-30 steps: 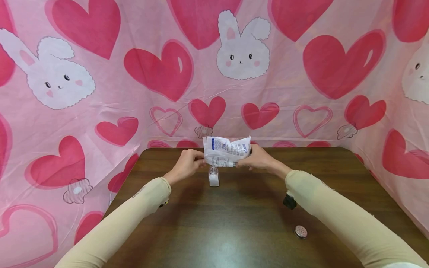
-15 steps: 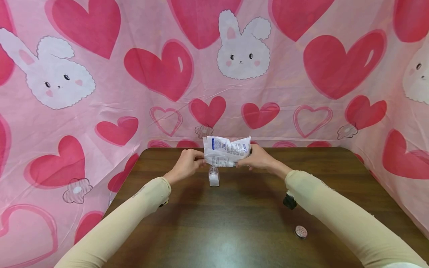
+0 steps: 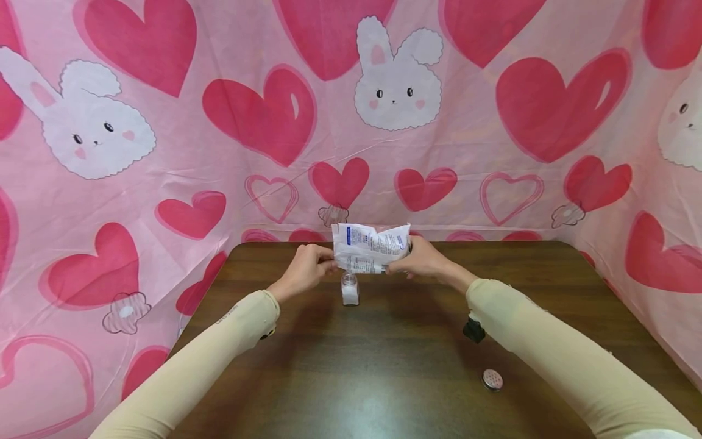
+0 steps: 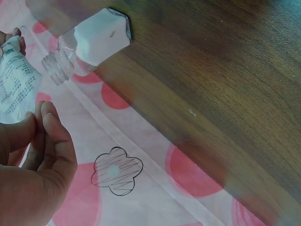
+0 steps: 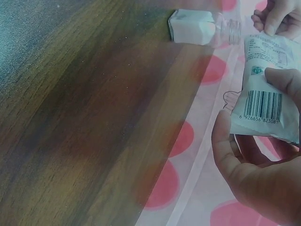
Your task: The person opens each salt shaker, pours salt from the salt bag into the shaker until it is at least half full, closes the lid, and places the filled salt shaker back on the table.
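My right hand (image 3: 425, 259) grips one end of the white packet (image 3: 370, 249) and my left hand (image 3: 303, 268) pinches its other edge, presumably to steady it just above the uncapped, upright clear jar (image 3: 350, 294). The dotted lid (image 3: 493, 380) lies well apart on the brown table (image 3: 351, 360), with heart-patterned pink cloth (image 3: 466, 122) behind.

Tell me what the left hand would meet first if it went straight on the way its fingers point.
The white packet, whose left edge the left hand pinches. Beyond it, in the head view, the right hand seems next in line, though depth is hard to judge.
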{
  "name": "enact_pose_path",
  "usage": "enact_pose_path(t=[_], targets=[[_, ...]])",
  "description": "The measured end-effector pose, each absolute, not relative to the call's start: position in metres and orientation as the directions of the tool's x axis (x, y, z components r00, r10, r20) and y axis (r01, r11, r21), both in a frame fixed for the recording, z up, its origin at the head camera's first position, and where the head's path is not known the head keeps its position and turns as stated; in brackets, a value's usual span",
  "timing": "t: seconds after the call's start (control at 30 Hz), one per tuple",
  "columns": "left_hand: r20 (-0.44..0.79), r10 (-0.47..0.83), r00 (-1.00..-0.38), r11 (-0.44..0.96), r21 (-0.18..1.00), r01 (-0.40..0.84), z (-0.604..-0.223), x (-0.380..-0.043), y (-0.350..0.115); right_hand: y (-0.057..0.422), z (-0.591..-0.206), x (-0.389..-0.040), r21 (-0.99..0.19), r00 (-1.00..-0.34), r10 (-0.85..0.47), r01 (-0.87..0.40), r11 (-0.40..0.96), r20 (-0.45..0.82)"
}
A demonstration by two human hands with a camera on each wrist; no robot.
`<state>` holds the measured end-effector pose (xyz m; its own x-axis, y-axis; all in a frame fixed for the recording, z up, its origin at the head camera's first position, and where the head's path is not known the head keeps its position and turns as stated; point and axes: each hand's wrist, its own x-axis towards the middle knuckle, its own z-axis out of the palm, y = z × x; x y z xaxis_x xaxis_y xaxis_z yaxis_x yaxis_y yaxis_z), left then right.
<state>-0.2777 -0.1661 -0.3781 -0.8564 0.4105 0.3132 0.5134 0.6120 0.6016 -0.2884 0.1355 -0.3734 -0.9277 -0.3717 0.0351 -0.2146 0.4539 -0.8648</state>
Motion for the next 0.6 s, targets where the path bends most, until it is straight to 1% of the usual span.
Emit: enact_pose_path(t=[0.6], targets=[[0.323, 0.399, -0.858, 0.619, 0.596, 0.512, -0.3786, -0.2758, -0.1659, 0.1347, -0.3709, -0.2864, -0.867, -0.926, -0.376, -0.212, 0.451, 0.031]])
